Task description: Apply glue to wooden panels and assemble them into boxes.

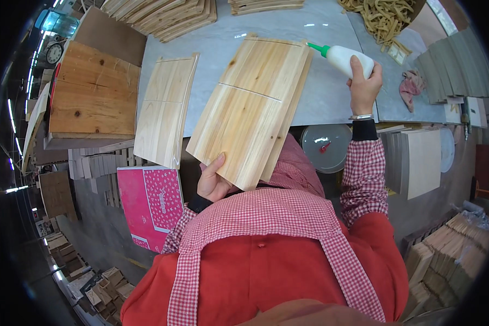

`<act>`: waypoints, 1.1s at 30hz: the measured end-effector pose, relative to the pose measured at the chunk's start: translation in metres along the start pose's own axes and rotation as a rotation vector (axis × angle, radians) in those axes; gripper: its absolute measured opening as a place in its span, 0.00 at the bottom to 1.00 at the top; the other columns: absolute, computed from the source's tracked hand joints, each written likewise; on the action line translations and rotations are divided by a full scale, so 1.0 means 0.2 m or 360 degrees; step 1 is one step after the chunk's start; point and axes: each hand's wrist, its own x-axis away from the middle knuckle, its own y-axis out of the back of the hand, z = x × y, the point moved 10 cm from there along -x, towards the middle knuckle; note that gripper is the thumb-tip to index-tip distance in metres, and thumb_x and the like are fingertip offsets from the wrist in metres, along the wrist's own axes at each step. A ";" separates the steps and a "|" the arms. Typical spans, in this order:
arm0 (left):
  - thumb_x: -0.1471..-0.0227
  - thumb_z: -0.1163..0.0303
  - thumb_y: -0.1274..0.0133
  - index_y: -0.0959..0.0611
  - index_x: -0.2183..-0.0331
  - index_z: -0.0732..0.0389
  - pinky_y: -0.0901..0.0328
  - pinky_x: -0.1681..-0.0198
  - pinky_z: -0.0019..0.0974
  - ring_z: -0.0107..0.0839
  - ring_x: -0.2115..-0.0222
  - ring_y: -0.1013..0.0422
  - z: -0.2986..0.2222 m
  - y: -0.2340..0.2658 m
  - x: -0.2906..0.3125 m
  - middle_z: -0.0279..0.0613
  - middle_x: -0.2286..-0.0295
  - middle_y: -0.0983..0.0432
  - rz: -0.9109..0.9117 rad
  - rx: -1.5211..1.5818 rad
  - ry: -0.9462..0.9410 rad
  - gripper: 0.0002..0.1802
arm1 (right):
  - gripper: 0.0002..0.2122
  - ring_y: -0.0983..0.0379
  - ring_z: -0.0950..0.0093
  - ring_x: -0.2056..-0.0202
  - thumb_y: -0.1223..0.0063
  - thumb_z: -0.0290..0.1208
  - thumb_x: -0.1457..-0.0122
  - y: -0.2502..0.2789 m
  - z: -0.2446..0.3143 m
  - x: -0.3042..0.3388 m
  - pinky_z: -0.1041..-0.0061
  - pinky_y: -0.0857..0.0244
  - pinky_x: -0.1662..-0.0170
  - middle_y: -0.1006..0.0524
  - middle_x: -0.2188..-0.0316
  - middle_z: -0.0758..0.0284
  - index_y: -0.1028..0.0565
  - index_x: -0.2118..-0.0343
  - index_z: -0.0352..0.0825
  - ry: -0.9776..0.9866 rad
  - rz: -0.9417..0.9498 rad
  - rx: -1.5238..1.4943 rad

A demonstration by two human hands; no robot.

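My left hand (214,180) grips the near edge of a pale wooden board (239,103), thumb on top and fingers underneath. The board is tilted and reaches over the table's near edge. A groove crosses its middle with a whitish line in it. Along its right side another board (283,138) shows beneath. My right hand (365,84) is wrapped round a white squeeze bottle (342,58) with a green nozzle. The nozzle tip points left, close to the board's far right corner; whether it touches cannot be told. Left of the held board lies a similar grooved panel (165,108).
Stacked wooden panels (168,19) stand at the back of the grey table (331,103). A wooden box (95,87) is on the left. Yellowish strips (383,19), a pink cloth (412,87) and grey panels (456,65) lie right. A pink carton (149,209) sits below.
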 end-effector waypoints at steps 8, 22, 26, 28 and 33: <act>0.47 0.75 0.48 0.44 0.42 0.63 0.39 0.44 0.55 0.47 0.46 0.37 -0.02 -0.01 -0.03 0.52 0.47 0.38 0.0064 0.0058 0.0012 0.34 | 0.17 0.34 0.85 0.81 0.39 0.36 0.47 0.00 0.12 0.12 0.85 0.42 0.84 0.27 0.75 0.69 0.30 0.62 0.29 -0.0028 0.0236 -0.0019; 0.44 0.72 0.50 0.40 0.43 0.64 0.42 0.41 0.51 0.44 0.45 0.39 -0.13 -0.27 -0.23 0.50 0.46 0.37 0.0459 0.0121 0.0056 0.29 | 0.17 0.35 0.87 0.79 0.40 0.36 0.46 -0.04 0.38 0.74 0.87 0.42 0.81 0.27 0.74 0.70 0.31 0.60 0.31 -0.0037 0.0746 0.0100; 0.43 0.72 0.51 0.40 0.44 0.64 0.42 0.41 0.52 0.44 0.45 0.38 -0.16 -0.30 -0.28 0.50 0.46 0.37 0.0523 0.0086 -0.0029 0.28 | 0.17 0.34 0.85 0.74 0.42 0.38 0.45 -0.07 0.43 0.85 0.88 0.42 0.79 0.28 0.70 0.71 0.31 0.59 0.32 0.0084 0.0937 0.0104; 0.43 0.71 0.51 0.40 0.44 0.64 0.43 0.40 0.52 0.44 0.45 0.39 -0.15 -0.30 -0.28 0.51 0.46 0.37 0.0527 0.0082 -0.0031 0.28 | 0.17 0.34 0.85 0.73 0.42 0.38 0.45 -0.07 0.44 0.86 0.88 0.41 0.77 0.29 0.69 0.70 0.31 0.58 0.32 0.0076 0.0907 0.0098; 0.42 0.70 0.52 0.40 0.44 0.65 0.45 0.40 0.53 0.45 0.44 0.40 -0.14 -0.32 -0.28 0.52 0.46 0.38 0.0511 0.0024 -0.0070 0.28 | 0.18 0.34 0.84 0.71 0.43 0.38 0.45 -0.05 0.43 0.81 0.87 0.40 0.75 0.29 0.69 0.70 0.31 0.58 0.32 0.0215 0.0741 0.0199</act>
